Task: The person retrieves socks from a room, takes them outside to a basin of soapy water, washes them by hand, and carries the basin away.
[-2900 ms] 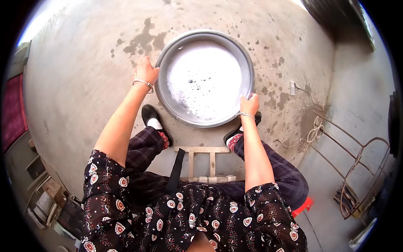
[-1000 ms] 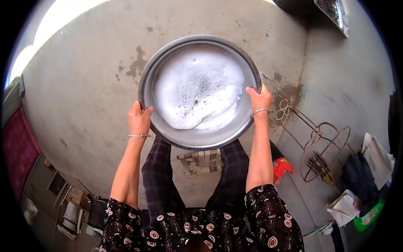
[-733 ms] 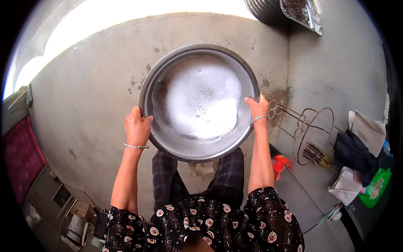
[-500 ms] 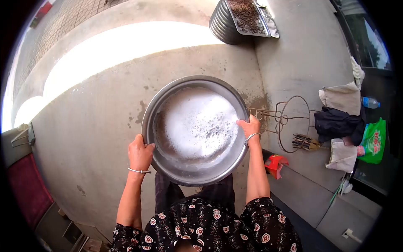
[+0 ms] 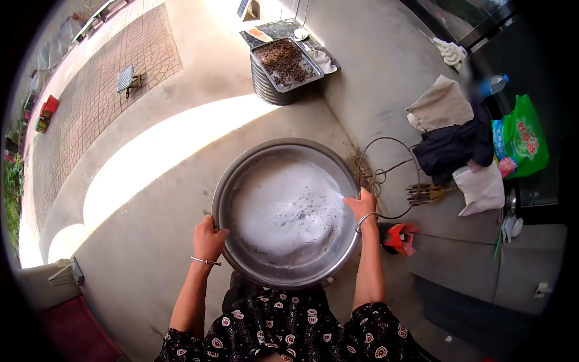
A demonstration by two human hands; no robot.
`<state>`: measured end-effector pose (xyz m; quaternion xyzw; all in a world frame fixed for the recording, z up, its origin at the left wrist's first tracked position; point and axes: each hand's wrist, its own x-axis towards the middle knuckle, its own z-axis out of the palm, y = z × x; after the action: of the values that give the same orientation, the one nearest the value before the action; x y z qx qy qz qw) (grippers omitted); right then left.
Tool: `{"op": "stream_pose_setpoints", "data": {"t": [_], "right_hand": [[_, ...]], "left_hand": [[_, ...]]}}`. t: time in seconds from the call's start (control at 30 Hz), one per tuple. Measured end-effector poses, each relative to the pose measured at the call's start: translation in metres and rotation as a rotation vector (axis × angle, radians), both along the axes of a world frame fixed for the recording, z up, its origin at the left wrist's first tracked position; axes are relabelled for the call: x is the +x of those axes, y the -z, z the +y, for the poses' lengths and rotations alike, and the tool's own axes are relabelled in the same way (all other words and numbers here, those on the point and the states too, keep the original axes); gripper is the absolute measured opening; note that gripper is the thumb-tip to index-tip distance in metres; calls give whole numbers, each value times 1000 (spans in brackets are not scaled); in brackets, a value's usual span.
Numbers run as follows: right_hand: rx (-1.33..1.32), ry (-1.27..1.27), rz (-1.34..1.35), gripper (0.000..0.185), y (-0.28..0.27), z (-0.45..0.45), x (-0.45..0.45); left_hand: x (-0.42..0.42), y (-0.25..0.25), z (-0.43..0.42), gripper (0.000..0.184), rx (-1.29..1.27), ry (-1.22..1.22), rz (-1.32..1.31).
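Observation:
Between my hands I hold a large round metal basin in front of my body. White suds float over most of the liquid inside it, with a patch of larger bubbles near the middle. My left hand is closed on the basin's left rim, thumb over the edge. On the opposite side my right hand grips the rim, its thumb reaching inside. Just beyond my right hand stands a wire stand with a ring.
A ribbed metal tub carries a tray of brown bits ahead. To the right lie dark cloth, light cloths and a green bag. A red container sits near my right forearm. Sunlit floor stretches ahead left.
The view has shifted, showing more of the paved yard and the whole tray. The basin stays in both hands, and the suds have spread and moved within it.

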<state>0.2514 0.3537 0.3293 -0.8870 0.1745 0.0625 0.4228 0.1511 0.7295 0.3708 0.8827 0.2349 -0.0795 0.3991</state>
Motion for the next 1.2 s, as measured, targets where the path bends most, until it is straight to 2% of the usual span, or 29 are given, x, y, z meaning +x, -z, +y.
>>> {"op": "stream_pose_setpoints", "data": {"t": [0.03,0.17,0.4,0.47,0.63,0.9,1.2], "right_hand": [[-3,15,-25,30,-27,3,-1],[5,149,-4,26,-6,-46,-11],[237,431,-179,23,-14,-68,-77],[181,527,-174,21,1,-78,-102],[228,720,-185,18,-18,-48,-160],[235,1068,-165,17,-29,3,-275],[198,1346,-176,15,-31,56,-414]], "left_hand": [[7,2,-7,24,5,21,-5],[33,5,-34,25,38,121,1],[87,-10,-55,23,52,432,-13],[101,-18,-59,23,33,508,-30],[120,-29,-66,24,103,764,-85],[99,-23,-90,24,85,1073,-122],[11,-4,-119,21,49,1313,-259]]}}
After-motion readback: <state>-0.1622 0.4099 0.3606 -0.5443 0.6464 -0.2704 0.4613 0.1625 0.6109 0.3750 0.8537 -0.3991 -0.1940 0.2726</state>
